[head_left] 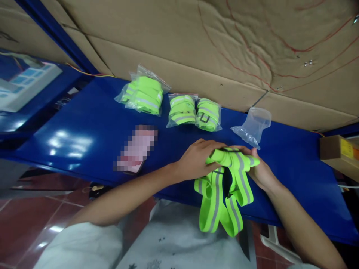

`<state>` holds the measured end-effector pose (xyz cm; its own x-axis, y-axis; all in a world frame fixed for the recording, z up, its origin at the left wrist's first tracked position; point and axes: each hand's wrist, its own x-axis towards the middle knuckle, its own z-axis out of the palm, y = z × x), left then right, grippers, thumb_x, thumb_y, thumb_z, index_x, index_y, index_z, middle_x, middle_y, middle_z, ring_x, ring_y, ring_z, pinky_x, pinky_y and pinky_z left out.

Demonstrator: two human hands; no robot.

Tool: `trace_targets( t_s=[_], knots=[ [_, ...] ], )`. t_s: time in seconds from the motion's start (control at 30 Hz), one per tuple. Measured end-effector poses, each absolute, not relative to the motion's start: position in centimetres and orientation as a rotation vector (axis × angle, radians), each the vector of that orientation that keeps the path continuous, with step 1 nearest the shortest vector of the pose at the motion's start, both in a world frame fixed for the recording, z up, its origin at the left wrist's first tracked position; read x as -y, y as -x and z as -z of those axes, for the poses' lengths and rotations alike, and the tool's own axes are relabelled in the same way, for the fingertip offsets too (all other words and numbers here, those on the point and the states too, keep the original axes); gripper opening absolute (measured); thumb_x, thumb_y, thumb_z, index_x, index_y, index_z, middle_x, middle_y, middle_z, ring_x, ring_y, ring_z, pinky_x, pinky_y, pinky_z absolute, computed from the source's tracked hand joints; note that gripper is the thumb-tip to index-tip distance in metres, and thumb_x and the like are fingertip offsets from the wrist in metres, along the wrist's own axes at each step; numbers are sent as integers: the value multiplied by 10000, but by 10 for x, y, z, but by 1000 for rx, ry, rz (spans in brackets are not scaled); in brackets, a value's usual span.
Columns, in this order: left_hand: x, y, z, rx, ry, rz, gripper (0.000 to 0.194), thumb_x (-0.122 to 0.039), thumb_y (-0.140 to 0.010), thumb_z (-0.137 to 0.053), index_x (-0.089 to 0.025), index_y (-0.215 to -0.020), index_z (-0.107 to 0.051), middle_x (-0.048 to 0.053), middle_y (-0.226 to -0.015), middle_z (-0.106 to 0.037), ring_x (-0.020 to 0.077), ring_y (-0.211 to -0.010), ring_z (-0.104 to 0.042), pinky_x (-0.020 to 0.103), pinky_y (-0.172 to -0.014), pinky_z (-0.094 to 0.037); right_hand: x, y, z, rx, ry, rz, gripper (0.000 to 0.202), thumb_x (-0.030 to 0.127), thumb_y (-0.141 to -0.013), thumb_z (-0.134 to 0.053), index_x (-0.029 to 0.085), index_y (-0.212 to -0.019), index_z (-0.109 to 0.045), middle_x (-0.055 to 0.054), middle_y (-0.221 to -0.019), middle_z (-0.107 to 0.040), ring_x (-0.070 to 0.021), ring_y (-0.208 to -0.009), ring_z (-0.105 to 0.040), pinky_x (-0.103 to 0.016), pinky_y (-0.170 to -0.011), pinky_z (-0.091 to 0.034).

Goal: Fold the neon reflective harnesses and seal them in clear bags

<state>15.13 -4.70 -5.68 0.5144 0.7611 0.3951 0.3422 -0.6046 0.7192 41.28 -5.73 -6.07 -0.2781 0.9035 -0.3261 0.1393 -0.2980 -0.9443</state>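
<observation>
Both hands hold a neon-yellow reflective strap (215,194) with grey stripes, over the front edge of the blue table (84,119). My left hand (196,160) is closed around its upper left part. On the other side, my right hand (259,170) grips the folded top, its fingers partly hidden behind the webbing. Several loops hang down below the hands, and dark buckle pieces show among them. Just beyond my right hand lies a crumpled clear plastic bag (254,125), with nothing visible inside.
Along the back lie clear bags of rolled neon straps: a larger one (144,95) and two smaller ones (182,110) (208,115). A blurred-out phone (137,149) rests left of my hands. A cardboard box (339,155) stands at right; a white power strip (28,86) lies far left.
</observation>
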Motion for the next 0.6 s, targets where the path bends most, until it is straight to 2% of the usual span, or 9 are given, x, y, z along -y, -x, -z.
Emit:
trace_targets(
  t_s=[0.07, 0.13, 0.23, 0.3, 0.37, 0.47, 0.53, 0.6],
  knots=[
    [47, -151, 50, -987, -1868, -957, 560, -482, -910, -708, -218, -1380, -555, 90, -1314, -685, 281, -1130, -676, 379, -979, -507, 58, -418, 63, 1465, 1309, -1431, 660, 776, -981, -321, 302, -1346, -599, -88, -1245, -706, -280, -1049, -717, -393, -809, -605],
    [46, -151, 46, -1021, -1630, -972, 655, -547, -895, -713, -256, -1439, -491, 88, -1340, -649, 263, -1079, -672, 337, -876, -533, 59, -420, 63, 1590, 1266, -1194, 669, 770, -975, -350, 306, -1423, -529, -106, -1257, -688, -290, -1059, -707, -418, -856, -598],
    [45, -153, 48, -973, -1452, -945, 634, -545, -884, -727, -270, -1407, -498, 75, -1243, -648, 221, -963, -653, 292, -754, -520, 61, -418, 62, 1836, 1195, -823, 681, 688, -970, -515, 294, -1519, -428, -137, -1384, -597, -318, -1235, -628, -459, -1013, -547],
    [43, -157, 53, -916, -1372, -905, 607, -515, -855, -768, -255, -1350, -532, 52, -1134, -651, 189, -890, -629, 276, -726, -503, 60, -413, 61, 2001, 1186, -591, 747, 586, -929, -673, 313, -1559, -380, -141, -1510, -481, -352, -1410, -490, -512, -1144, -460],
    [42, -160, 58, -873, -1249, -878, 592, -471, -818, -812, -228, -1294, -557, 35, -1067, -642, 170, -874, -613, 269, -744, -499, 59, -410, 61, 2130, 1177, -448, 864, 512, -874, -776, 332, -1594, -332, -138, -1577, -400, -372, -1497, -382, -553, -1210, -391],
    [39, -165, 64, -882, -1026, -848, 537, -432, -783, -842, -184, -1196, -606, 42, -1076, -658, 167, -933, -622, 280, -834, -502, 57, -409, 62, 2277, 1118, -419, 971, 519, -835, -815, 337, -1626, -282, -142, -1629, -332, -385, -1520, -349, -559, -1202, -414],
    [37, -165, 64, -904, -934, -796, 499, -464, -799, -822, -172, -1160, -638, 58, -1101, -681, 174, -952, -637, 289, -849, -501, 57, -410, 61, 2344, 1102, -425, 863, 486, -876, -783, 343, -1605, -345, -135, -1609, -378, -372, -1495, -399, -540, -1179, -447],
    [36, -163, 61, -926, -967, -749, 477, -549, -850, -753, -165, -1120, -662, 68, -1086, -701, 180, -927, -652, 286, -812, -501, 58, -411, 59, 2344, 1086, -443, 659, 393, -945, -720, 347, -1546, -455, -122, -1525, -496, -333, -1424, -498, -499, -1149, -479]
  ],
)
